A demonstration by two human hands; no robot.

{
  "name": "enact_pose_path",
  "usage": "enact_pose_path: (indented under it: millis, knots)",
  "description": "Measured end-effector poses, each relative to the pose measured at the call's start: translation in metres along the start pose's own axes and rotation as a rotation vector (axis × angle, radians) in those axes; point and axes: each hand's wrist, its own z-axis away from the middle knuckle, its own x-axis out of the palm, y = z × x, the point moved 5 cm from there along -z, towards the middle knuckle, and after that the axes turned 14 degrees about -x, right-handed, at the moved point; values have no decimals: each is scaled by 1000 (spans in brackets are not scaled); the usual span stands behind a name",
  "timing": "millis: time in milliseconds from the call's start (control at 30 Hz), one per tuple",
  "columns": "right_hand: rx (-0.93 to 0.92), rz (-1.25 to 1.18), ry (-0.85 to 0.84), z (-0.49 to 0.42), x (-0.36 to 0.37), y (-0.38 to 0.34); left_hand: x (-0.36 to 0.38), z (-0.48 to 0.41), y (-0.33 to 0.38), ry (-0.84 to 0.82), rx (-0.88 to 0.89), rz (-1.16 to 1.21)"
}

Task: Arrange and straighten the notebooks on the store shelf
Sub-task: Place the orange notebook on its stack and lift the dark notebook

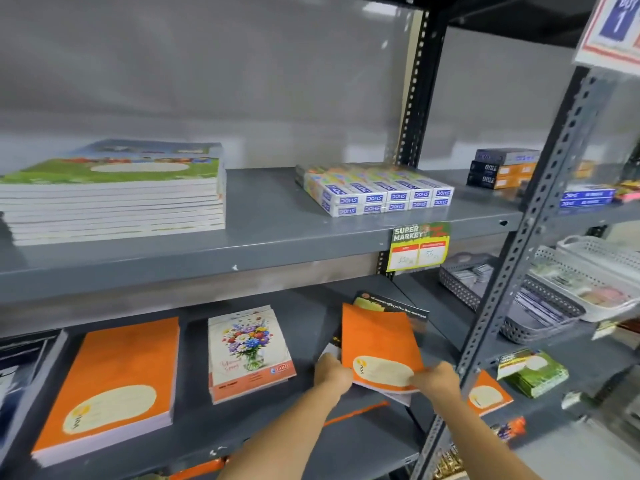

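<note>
On the lower shelf [311,306] both my hands grip an orange notebook [377,344] with a cream label, tilted on a small untidy pile that includes a dark-covered notebook [391,304]. My left hand [332,374] holds its lower left corner, my right hand [438,377] its lower right corner. Left of it lies a stack of flower-cover notebooks [247,351], and further left a stack of orange notebooks [110,386]. Another orange notebook [488,393] lies behind the upright post.
The upper shelf carries a tall stack of green-cover books [114,195], white and blue boxes [377,190] and dark boxes [502,168]. A perforated steel post [512,258] stands right of my hands. Plastic baskets [588,278] and green packs [533,372] fill the right bay.
</note>
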Motion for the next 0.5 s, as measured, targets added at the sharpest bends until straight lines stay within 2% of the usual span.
enact_pose_path:
  millis: [267, 400, 500]
  knots:
    - [-242, -115, 63, 49, -20, -83, -67, 26, -12, 60, 119, 111]
    - [-375, -158, 0, 73, 19, -149, -137, 33, -40, 124, 125, 304]
    - [-464, -158, -99, 99, 72, -196, -203, 39, -81, 255, 116, 299]
